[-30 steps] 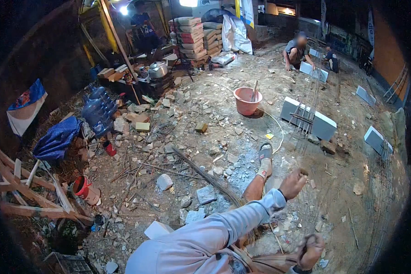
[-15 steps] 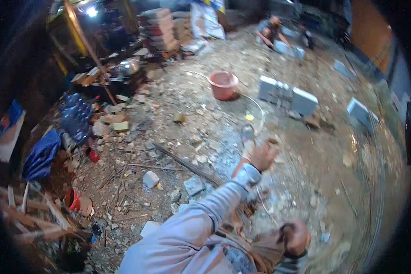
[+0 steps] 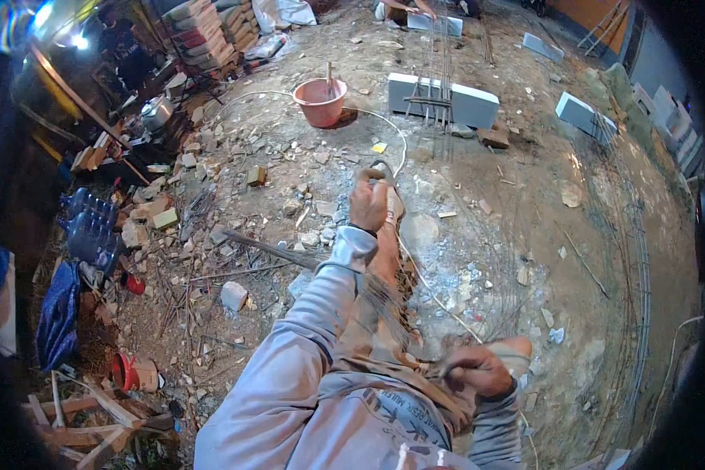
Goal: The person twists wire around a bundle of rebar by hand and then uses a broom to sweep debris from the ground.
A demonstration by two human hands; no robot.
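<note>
My left hand (image 3: 368, 205) is stretched forward above my lower leg and foot, its fingers curled closed; anything inside them is hidden. My right hand (image 3: 482, 370) is closed close to my bent knee, its fingers curled inward. Whether it holds a thin strand cannot be made out. Between the hands, a bundle of thin wires (image 3: 385, 301) lies across my leg. A pale hose or cable (image 3: 424, 280) runs along the ground beside that leg.
A red bucket (image 3: 321, 111) with a stick in it stands ahead. Pale blocks (image 3: 470, 108) stand behind a rebar cage (image 3: 431, 102). Stacked sacks (image 3: 198, 35) and a kettle (image 3: 157, 114) are at upper left. Rubble and a long stick (image 3: 270, 247) lie on the ground.
The view has swung, so the bucket and blocks sit higher and further left. Both hands appear higher and further left too, the left one by more. Both remain closed.
</note>
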